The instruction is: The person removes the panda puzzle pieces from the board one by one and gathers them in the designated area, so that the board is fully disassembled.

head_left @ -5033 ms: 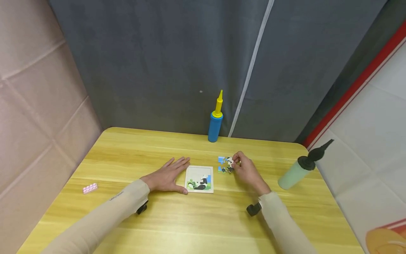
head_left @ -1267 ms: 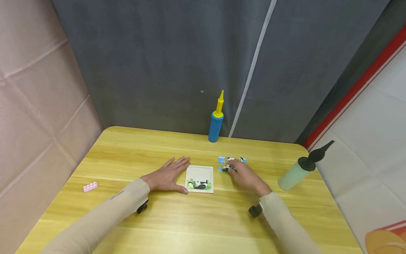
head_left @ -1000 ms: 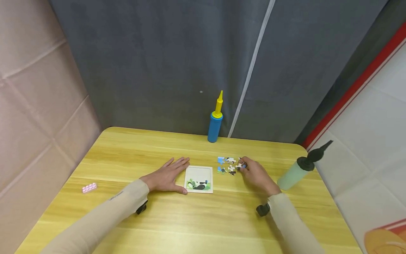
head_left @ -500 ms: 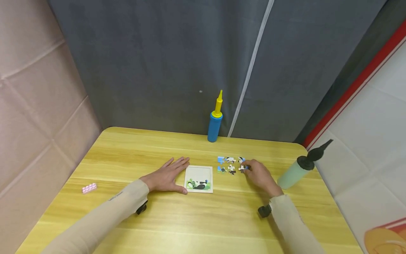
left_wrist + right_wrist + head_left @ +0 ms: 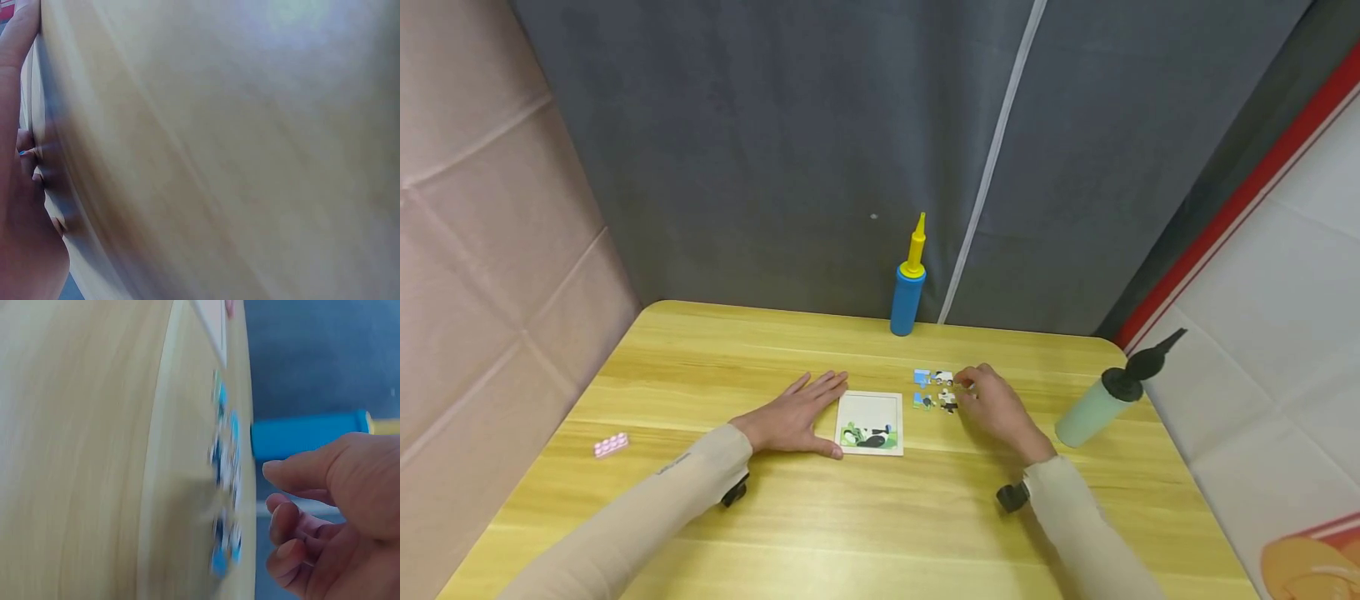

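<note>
Right hand (image 5: 996, 408): fingers loosely curved, thumb parted from them, nothing held.
Two pieces (image 5: 220, 547): below the right fingers on the tabletop (image 5: 880, 517); the hand hides them in the head view.
Four pieces (image 5: 943, 378): just left of the right fingertips, lying flat and close together.
Piece handling: probably light, stiff and thin; smooth faces may slide if pushed, and narrow tabs could chip if levered.
Piece hold: best pinched by opposite edges between thumb and index finger, clear of the tabs.
Puzzle tray (image 5: 870, 406): between the hands, panda pieces filling the part near the left thumb, the rest bare.
Left hand (image 5: 793, 418): fingers spread flat beside the tray's left edge; contact is hard to tell.
Blue pump (image 5: 907, 304): upright, beyond the right fingertips.
Green cylinder (image 5: 1087, 415): right of the right hand.
Pink block (image 5: 612, 445): well left of the left fingers.
</note>
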Available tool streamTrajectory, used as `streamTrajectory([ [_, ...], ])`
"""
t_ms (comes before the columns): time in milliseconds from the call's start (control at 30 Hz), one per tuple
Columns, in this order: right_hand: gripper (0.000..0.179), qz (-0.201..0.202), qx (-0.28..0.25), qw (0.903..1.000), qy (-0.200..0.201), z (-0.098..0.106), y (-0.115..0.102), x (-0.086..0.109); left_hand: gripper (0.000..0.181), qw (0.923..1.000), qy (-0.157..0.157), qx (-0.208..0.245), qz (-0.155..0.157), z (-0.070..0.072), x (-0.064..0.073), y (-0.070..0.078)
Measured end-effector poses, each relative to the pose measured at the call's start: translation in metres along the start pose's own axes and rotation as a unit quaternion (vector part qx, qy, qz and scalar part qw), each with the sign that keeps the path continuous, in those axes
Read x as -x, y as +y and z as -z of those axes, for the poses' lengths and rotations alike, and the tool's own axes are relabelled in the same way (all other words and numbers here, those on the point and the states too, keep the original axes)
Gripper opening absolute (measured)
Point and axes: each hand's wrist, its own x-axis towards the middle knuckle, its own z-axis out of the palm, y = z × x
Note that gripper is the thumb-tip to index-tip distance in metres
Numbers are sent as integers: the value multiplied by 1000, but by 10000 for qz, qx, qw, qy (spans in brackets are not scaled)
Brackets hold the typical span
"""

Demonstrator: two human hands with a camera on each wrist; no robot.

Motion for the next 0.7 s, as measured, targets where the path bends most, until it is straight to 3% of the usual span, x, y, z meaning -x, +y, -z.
streamTrajectory([
  [367,22,732,-9,9952,-647,-44,-68,-6,120,10000,-63,-34,18,1,-1,1],
  [700,29,1399,607,9782,-1411,-73,-111,-8,118,10000,-53,7,6,2,0,1],
])
